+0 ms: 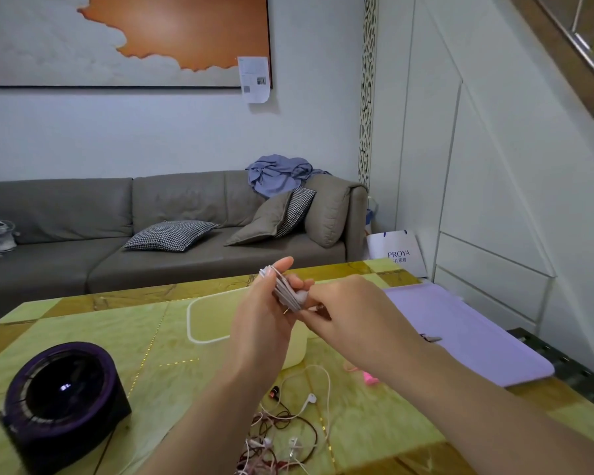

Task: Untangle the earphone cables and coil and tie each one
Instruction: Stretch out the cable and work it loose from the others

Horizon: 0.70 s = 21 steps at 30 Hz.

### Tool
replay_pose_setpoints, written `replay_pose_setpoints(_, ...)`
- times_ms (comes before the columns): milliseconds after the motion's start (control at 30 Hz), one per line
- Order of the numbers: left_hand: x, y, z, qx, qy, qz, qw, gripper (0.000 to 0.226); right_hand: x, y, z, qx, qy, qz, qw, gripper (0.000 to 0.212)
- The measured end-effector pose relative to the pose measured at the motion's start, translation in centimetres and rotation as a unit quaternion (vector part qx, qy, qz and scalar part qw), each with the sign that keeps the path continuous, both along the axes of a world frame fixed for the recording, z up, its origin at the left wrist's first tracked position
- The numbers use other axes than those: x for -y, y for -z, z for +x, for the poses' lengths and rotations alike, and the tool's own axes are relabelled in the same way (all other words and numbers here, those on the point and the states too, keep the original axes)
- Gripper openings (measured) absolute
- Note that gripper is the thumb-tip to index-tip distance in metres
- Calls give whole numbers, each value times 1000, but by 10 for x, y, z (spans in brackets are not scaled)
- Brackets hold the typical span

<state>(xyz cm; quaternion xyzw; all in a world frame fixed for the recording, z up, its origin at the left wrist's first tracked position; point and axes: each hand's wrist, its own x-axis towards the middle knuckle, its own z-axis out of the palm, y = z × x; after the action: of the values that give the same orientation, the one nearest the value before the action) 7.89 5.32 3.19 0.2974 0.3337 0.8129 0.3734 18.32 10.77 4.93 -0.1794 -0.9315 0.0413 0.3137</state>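
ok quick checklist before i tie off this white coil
1. White earphone cable looped round fingers of the left hand: ok.
2. Right hand pinches the coil's end: ok.
3. Gold plug showing at the coil's lower edge: ok.
4. Free tail long enough to wrap: cannot tell, fingers hide it.
5. Tie round the coil: not ok, none visible.
6. Red and white cable tangle on the green marbled table: not ok, unsorted.
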Motion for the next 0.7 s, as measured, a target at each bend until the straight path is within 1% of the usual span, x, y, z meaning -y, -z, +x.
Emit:
replay_pose_setpoints(100,-1,2,2,24,3,-6,1000,29,-6,8,-2,-39,5,-19,999,23)
replay_pose_setpoints(167,-1,4,4,63,20,-1,998,29,-7,12,-4,-69,-5,-52,996,24)
replay_pose_setpoints(233,1,3,6,103,41,20,994,28,-8,15,-5,-115,-29,-116,986,23)
replay_pose_setpoints(300,2,1,9,130,51,39,989,25,-8,16,-5,-153,-49,-191,968,23)
replay_pose_setpoints(400,3,0,14,142,64,65,986,23,-7,16,-5,-195,-65,-259,944,25)
replay_pose_setpoints(467,2,2,15,116,61,72,989,22,-7,17,-6,-220,-68,-289,929,19)
replay_pose_setpoints(533,0,6,14,76,48,69,994,23,-7,20,-7,-241,-67,-303,920,12)
replay_pose_setpoints(567,0,8,13,63,47,63,995,26,-6,22,-7,-241,-62,-295,922,11)
replay_pose_setpoints(667,3,13,4,50,73,39,995,28,-6,20,-1,-175,-53,-238,954,10)
replay_pose_setpoints(700,5,15,0,48,88,26,995,27,-10,16,2,-165,-53,-237,956,12)
